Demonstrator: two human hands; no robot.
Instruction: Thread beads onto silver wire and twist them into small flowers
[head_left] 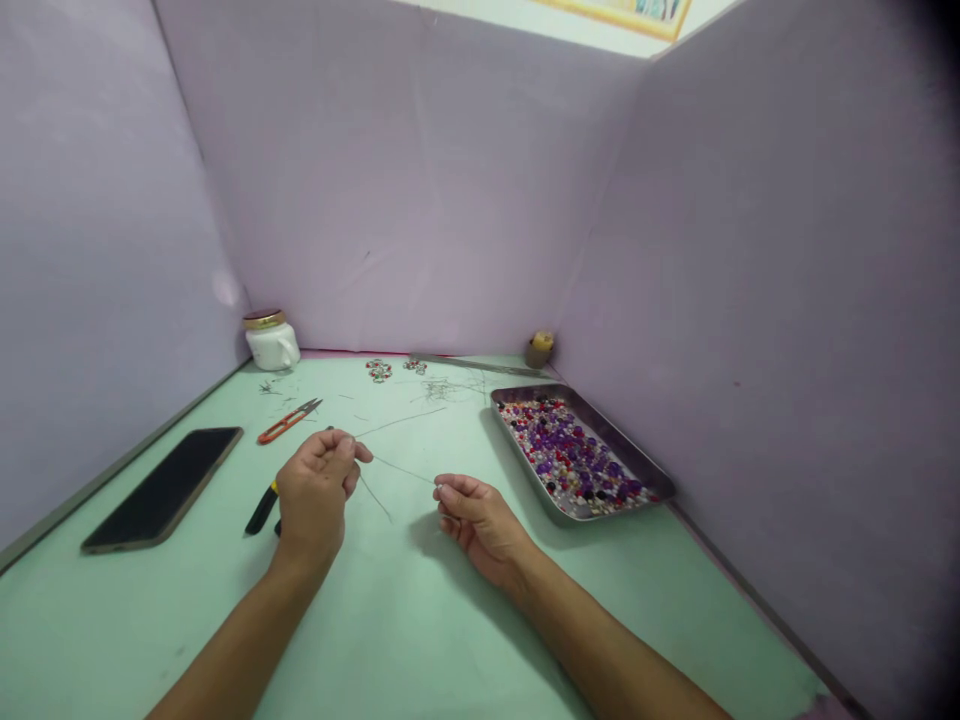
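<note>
A thin wire (403,470) stretches between my two hands above the green table. My left hand (319,485) pinches it between thumb and fingers, and loose ends stick out to the right and downward from there. The other end is pinched in the fingertips of my right hand (476,520); whether a small bead sits at those fingertips I cannot make out. Partly hidden behind my left hand lies a tool with black and yellow handles (261,510). To the right of my right hand is a metal tray (536,490) of mixed purple, red, black and pale beads (570,450).
Orange thread snips (289,421) and a dark phone (165,490) lie at the left. Along the back are a white jar (272,345), two beaded pieces (379,370), wire scraps (439,388), a bundle of long wires (480,365) and a small yellow-topped pot (539,350). Pale partitions enclose the table.
</note>
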